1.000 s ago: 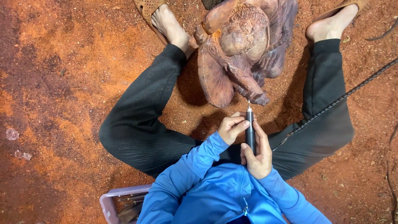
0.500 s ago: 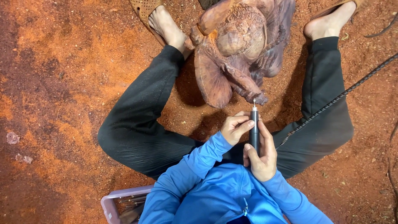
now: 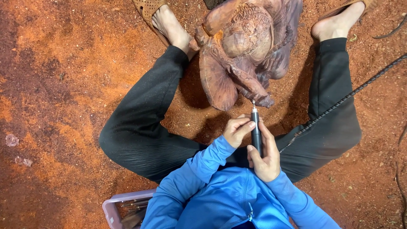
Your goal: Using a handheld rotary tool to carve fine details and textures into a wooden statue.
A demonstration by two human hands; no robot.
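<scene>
On the red, dusty ground, head view: person sits legs spread, wood carving (image 3: 246, 51) standing between the feet. Right hand (image 3: 265, 157) grasps a dark rotary tool (image 3: 256, 131) like a pen, cable (image 3: 339, 101) running off to the right over the leg. Left hand (image 3: 237, 131) curls fingers onto the tool's upper barrel, steadying it. Bit tip sits right at the carving's lower projecting edge; actual contact too small to tell.

Doing it well, judged: keep both hands braced together, light pressure, bit angled along the carved grooves, cable slack so it doesn't tug.

Bottom left, a clear plastic box (image 3: 111, 208) with purple rim, partly cut off by the frame; holds what look like thin metal bits or tools, details blurred.
</scene>
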